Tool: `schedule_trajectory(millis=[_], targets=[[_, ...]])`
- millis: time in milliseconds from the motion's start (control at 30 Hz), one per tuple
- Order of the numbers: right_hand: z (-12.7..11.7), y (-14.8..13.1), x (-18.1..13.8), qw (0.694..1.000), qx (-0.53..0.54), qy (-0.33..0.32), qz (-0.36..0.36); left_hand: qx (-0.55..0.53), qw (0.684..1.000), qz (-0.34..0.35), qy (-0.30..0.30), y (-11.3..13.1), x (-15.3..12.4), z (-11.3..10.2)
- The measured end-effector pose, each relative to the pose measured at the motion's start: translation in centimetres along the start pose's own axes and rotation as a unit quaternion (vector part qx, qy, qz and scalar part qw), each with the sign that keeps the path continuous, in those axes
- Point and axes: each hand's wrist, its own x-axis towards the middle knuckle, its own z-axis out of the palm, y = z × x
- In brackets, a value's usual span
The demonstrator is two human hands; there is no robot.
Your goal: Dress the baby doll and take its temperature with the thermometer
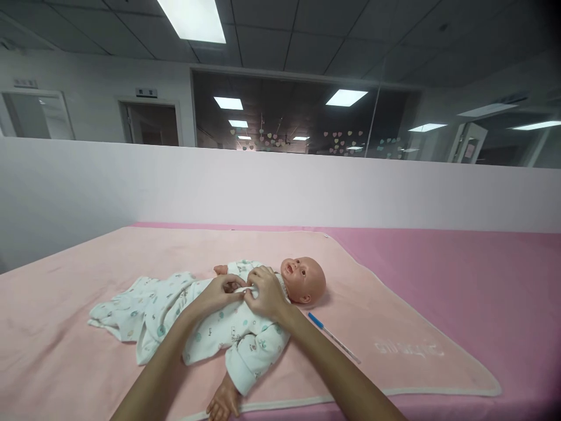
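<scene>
A baby doll (pixel 307 279) lies on its back with its head toward the right. It wears a white printed top (pixel 228 327) with long sleeves, and matching printed trousers (pixel 153 310) cover its legs. My left hand (pixel 221 292) pinches the front edge of the top at the doll's chest. Just right of it, near the collar, my right hand (pixel 265 292) pinches the same edge. The fingertips of both hands nearly meet there, and they partly hide the fastening. One doll hand (pixel 224 400) sticks out of the near sleeve.
Beneath the doll is a peach blanket (pixel 407 327) with a pale border, spread over a pink surface (pixel 460 280). A thin stick with a blue end (pixel 316 320), perhaps a thermometer or pen, lies right of my right forearm. A white partition (pixel 280 190) rises behind.
</scene>
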Motion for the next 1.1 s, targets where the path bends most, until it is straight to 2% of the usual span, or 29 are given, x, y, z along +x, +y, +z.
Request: schedule_trajectory(millis=[133, 267, 500, 967, 1100], targets=[[0.1, 0.1, -0.6, 1.000, 0.010, 0.016, 0.017, 0.036, 0.999, 0.021, 0.010, 0.1, 0.0, 0.3], [0.0, -0.1, -1.1, 0.999, 0.017, 0.039, 0.034, 0.028, 0.998, 0.048, 0.019, 0.1, -0.1, 0.3], [0.0, -0.3, -1.2, 0.997, 0.025, 0.068, 0.024, 0.023, 0.999, 0.043, 0.014, -0.1, -0.2, 0.2], [0.3, -0.2, -1.2, 0.998, 0.002, 0.055, 0.023, 0.026, 0.998, 0.050, 0.012, -0.3, 0.2, 0.5], [0.2, -0.2, -1.3, 0.998, 0.003, 0.052, 0.018, -0.014, 0.999, 0.032, -0.003, -0.2, 0.1, 0.3]])
